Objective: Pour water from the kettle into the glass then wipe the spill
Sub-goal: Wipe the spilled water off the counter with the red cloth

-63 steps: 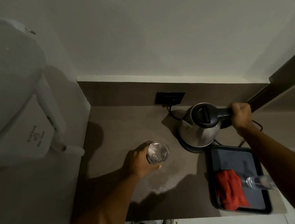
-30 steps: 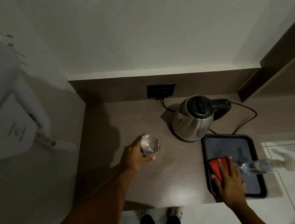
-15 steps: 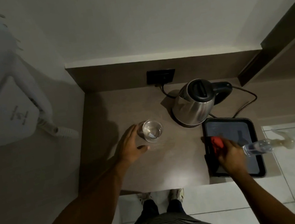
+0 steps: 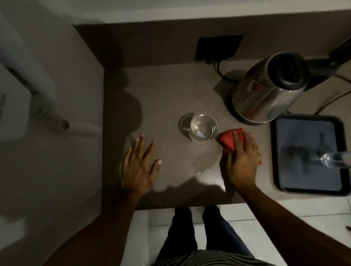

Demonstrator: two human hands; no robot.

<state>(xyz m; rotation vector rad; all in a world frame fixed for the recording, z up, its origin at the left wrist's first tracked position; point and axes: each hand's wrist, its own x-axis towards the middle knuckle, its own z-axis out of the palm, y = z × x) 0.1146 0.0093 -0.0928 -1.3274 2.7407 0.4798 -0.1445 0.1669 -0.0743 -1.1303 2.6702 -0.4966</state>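
Head view: my right hand (image 4: 242, 159) presses a red cloth (image 4: 229, 140) on the desk (image 4: 160, 94), at the glass's (image 4: 203, 129) four o'clock. Left hand (image 4: 140, 167) lies flat, empty. I judge the cloth soft and the glass tippable; the kettle (image 4: 270, 90) sits at two o'clock.

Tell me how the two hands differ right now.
The left hand lies flat with fingers spread and holds nothing; the right hand presses down on the red cloth. The left hand sits well to the left of the glass; the right hand is just below and right of it, the cloth nearly at its base. The faint spill lies nearer the right hand than the left hand. Both rest on the countertop.
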